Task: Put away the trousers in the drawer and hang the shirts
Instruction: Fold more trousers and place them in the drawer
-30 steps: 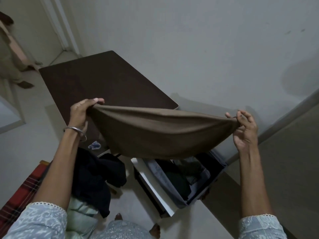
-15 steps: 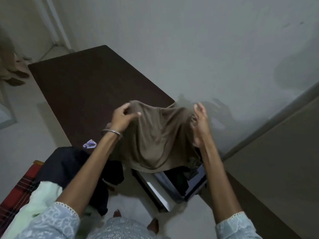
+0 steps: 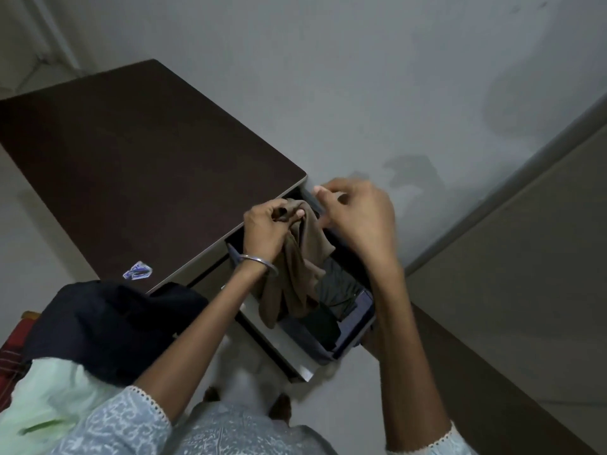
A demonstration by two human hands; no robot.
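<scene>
Grey wall (image 3: 361, 77) behind, pale floor (image 3: 26, 244) below; dark brown desk (image 3: 131, 165) set against the wall, its drawer (image 3: 356, 326) pulled open toward the person.

Left hand (image 3: 267, 224): fingers closed on the gathered top of the brown trousers (image 3: 295, 270); metal bangle (image 3: 259, 262) at the wrist.

Right hand (image 3: 358, 218): just beside the left, fingers curled near the same gathered top. Blurred; whether it actually grips the cloth cannot be told.

Brown trousers: thin, soft olive-brown fabric, bunched into a loose hanging bundle with long vertical folds. Held over the open drawer, lower end drooping to the drawer's near-left edge. Not neatly folded; likely to slump where set down.

Drawer contents: dark and grey-green garments already lying inside, partly hidden by the hanging cloth.

Desk top: small blue-and-white sticker (image 3: 137, 270) near the front corner.

Lower left: dark navy garment (image 3: 108, 323) heaped over a pale green garment (image 3: 56, 399), on a red plaid cover (image 3: 8, 353).

Progress, as judged: some clothing stowed; the brown pair about to go in; the heaped garments remain to be sorted, and no hanging of shirts is visible.
</scene>
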